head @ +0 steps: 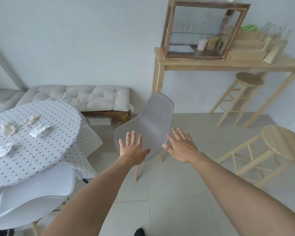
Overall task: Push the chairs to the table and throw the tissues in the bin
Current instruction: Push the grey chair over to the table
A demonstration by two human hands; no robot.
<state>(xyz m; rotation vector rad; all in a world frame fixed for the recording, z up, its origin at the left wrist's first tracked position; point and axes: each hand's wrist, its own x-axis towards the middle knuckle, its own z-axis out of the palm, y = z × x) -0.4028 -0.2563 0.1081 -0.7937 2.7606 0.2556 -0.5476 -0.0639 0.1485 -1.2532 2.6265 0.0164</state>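
Note:
A grey shell chair on wooden legs stands on the floor, to the right of the round table with its dotted cloth. My left hand is stretched out over the chair's near seat edge, fingers spread, holding nothing. My right hand reaches beside the chair's right edge, also spread and empty. Several crumpled tissues lie on the table. A white shell chair sits tucked at the table's near side. No bin is visible.
A cushioned bench runs along the back wall. A tall wooden console carries a glass cabinet and paper bags. Two wooden stools stand at the right. Tiled floor stretches in front of me.

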